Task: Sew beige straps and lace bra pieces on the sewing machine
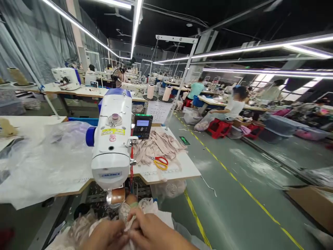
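At the bottom of the view, my left hand (107,232) and my right hand (152,227) are close together, their fingers bent and pinching pale lace fabric (125,210). Part of the fabric is hidden behind the fingers. Just beyond them is the lower end of a white JUKI sewing machine (111,156), with a coppery cylindrical part (117,196) beneath its head. More beige fabric (83,225) is bunched below the machine on the left.
Scissors (161,163) with red and yellow handles lie beside beige fabric strips (158,144) on the white table (187,170). A control panel (142,126) stands behind. Clear plastic sheeting (57,156) covers the left table. Co-workers sit further off, one in white (235,104).
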Action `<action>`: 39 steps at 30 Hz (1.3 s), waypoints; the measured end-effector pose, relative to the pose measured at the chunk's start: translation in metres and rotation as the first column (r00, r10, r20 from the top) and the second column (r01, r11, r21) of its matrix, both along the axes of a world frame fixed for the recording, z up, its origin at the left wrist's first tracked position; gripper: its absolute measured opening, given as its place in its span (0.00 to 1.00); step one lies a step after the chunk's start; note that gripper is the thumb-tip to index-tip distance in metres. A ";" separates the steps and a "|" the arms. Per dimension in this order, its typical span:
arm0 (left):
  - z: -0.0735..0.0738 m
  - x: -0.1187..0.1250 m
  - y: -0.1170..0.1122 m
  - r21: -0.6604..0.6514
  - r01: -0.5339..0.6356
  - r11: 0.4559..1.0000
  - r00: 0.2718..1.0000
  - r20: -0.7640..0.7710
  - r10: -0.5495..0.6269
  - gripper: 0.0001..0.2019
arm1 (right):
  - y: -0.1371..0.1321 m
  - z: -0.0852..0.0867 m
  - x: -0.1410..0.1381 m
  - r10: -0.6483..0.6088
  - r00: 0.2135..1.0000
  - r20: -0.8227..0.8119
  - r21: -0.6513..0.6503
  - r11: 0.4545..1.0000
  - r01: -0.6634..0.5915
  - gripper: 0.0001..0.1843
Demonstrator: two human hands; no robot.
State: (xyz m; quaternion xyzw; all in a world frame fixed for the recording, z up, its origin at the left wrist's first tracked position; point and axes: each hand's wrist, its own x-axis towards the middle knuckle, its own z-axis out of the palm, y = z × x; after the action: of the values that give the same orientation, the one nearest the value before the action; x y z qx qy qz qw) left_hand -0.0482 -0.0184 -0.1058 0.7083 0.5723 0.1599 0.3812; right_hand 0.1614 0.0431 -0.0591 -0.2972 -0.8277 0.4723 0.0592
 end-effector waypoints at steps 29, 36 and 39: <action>0.029 -0.062 0.059 0.075 -0.336 0.939 0.941 0.057 0.332 0.13 | 0.074 -0.039 -0.038 -0.200 0.980 -0.005 -0.100 0.975 0.199 0.18; 0.019 -0.071 0.073 0.209 -0.276 0.938 0.961 0.081 0.265 0.09 | 0.090 -0.044 -0.042 -0.194 0.979 -0.059 -0.112 0.976 0.187 0.19; 0.021 -0.073 0.075 0.229 -0.269 0.935 0.963 0.071 0.259 0.07 | 0.094 -0.043 -0.043 -0.184 0.977 -0.105 -0.142 0.975 0.169 0.19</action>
State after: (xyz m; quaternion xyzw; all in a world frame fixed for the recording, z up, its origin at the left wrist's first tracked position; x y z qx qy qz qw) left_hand -0.1207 0.0570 -0.0843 0.6621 0.6313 0.2908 0.2803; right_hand 0.1180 0.1371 -0.1020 -0.3447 -0.7598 0.5358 0.1296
